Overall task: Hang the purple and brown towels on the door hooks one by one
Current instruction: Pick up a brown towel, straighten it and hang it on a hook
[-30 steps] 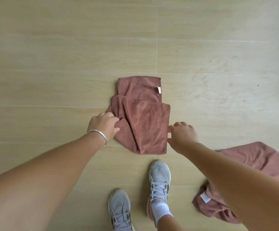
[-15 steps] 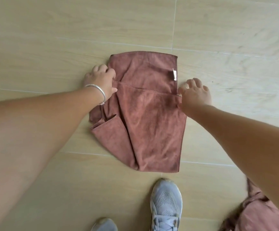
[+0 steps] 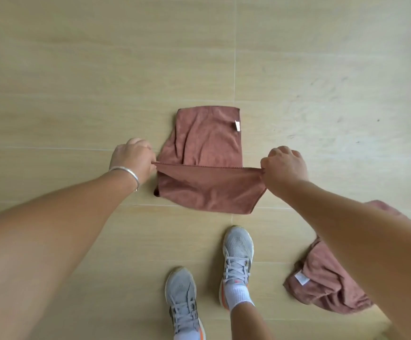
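A brown towel lies on the tiled floor straight ahead of me, with a white label near its far right edge. My left hand pinches one corner of its near edge and my right hand pinches the other corner. Between them the edge is pulled taut and raised off the floor, so the near half hangs in a fold. A second brownish-pink towel lies crumpled on the floor at my right, partly hidden by my right forearm. No door or hooks are in view.
My two feet in grey sneakers stand just behind the held towel. The light wood-look tile floor spreads out on all sides.
Both hands have taken hold of the towel's upper layer at its corners and lifted it toward me. My head has risen, so the second towel is back in view.
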The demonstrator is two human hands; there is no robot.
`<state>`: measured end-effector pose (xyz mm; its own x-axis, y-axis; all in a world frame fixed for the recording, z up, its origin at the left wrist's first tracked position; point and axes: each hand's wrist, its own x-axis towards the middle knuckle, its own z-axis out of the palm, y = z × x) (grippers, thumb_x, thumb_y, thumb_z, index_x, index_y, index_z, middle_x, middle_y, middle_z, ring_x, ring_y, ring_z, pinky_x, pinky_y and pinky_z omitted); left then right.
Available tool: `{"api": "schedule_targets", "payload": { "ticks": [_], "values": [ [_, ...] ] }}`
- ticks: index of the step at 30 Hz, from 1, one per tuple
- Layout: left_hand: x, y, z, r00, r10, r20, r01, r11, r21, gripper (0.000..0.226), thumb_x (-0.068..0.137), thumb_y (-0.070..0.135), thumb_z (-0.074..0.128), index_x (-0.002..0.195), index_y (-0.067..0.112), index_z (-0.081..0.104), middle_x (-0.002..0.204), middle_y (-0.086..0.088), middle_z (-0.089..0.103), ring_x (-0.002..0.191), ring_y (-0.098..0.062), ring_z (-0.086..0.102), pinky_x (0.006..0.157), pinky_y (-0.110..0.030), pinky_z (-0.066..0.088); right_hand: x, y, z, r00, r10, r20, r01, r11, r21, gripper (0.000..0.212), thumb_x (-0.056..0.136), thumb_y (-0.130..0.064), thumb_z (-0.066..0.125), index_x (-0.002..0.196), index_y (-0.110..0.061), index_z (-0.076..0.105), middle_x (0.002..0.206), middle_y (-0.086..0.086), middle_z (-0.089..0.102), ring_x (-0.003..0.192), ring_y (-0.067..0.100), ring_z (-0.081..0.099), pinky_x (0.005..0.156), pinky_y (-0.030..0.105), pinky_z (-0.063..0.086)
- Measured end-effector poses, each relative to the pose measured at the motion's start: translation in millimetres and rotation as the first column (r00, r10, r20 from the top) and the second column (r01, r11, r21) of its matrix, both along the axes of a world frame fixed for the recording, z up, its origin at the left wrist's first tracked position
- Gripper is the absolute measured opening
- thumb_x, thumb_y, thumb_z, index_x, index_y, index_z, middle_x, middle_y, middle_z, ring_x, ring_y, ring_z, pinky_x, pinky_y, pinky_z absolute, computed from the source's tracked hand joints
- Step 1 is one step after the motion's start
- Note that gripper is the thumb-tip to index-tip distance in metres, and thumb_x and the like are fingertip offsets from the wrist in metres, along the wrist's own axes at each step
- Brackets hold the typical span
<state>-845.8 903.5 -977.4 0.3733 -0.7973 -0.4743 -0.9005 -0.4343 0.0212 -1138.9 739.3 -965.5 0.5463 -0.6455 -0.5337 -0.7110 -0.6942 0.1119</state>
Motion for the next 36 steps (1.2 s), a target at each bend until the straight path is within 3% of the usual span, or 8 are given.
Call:
{"api": "schedule_targets", "payload": {
  "ticks": [5, 14, 20, 26, 36],
  "values": [
    [18.2, 4.6, 104.4, 0.995, -0.085, 0.055, 0.086, 0.996, -0.015, 0.019, 0.091, 0.037, 0.061, 0.102, 0.03, 0.074, 0.121, 0.01, 0.059, 0.123, -0.016, 0.044, 0.091, -0.032, 0.042, 9.7, -9.3, 109.7, 0.999, 0.041, 0.025, -0.038, 0.994, -0.1, 0.026, 0.086, -0.016, 0.052, 0.101, -0.028, 0.069, 0.105, -0.004, 0.059, 0.11, 0.022, 0.046, 0.091, 0.031, 0.036],
    [69.7, -31.3, 329.8, 0.972, 0.021, 0.235, 0.05, 0.955, -0.294, 0.017, 0.091, 0.035, 0.061, 0.099, 0.027, 0.074, 0.116, 0.011, 0.061, 0.117, -0.016, 0.048, 0.085, -0.031, 0.042, 65.1, -50.0, 330.6, 0.98, 0.043, 0.193, 0.029, 0.935, -0.354, 0.031, 0.085, -0.012, 0.05, 0.104, -0.029, 0.067, 0.109, -0.003, 0.058, 0.113, 0.021, 0.045, 0.088, 0.031, 0.035],
    [48.9, 6.9, 412.7, 0.963, 0.065, 0.261, 0.039, 0.927, -0.374, 0.017, 0.091, 0.036, 0.061, 0.098, 0.029, 0.075, 0.115, 0.011, 0.061, 0.115, -0.016, 0.048, 0.085, -0.033, 0.045, 42.6, -21.1, 406.5, 0.966, 0.102, 0.238, 0.01, 0.904, -0.428, 0.029, 0.086, -0.015, 0.05, 0.102, -0.03, 0.068, 0.108, -0.004, 0.059, 0.111, 0.021, 0.046, 0.086, 0.031, 0.036],
    [-18.1, 97.3, 388.7, 0.968, 0.062, 0.244, 0.025, 0.94, -0.341, 0.017, 0.09, 0.038, 0.062, 0.096, 0.03, 0.075, 0.113, 0.013, 0.061, 0.114, -0.014, 0.049, 0.081, -0.03, 0.045, -21.6, 61.6, 368.7, 0.952, 0.143, 0.272, -0.029, 0.923, -0.384, 0.02, 0.089, -0.021, 0.055, 0.101, -0.031, 0.069, 0.106, -0.007, 0.06, 0.11, 0.019, 0.046, 0.086, 0.029, 0.036],
    [-145.5, 270.4, 184.9, 0.999, 0.01, 0.036, -0.008, 0.998, -0.055, 0.015, 0.087, 0.038, 0.065, 0.097, 0.033, 0.075, 0.109, 0.016, 0.062, 0.113, -0.009, 0.05, 0.084, -0.028, 0.044, -152.9, 232.9, 171.7, 0.986, 0.07, 0.153, -0.059, 0.996, -0.07, 0.024, 0.088, -0.017, 0.052, 0.1, -0.029, 0.069, 0.107, -0.007, 0.06, 0.111, 0.02, 0.045, 0.09, 0.031, 0.036]
  ]
}}
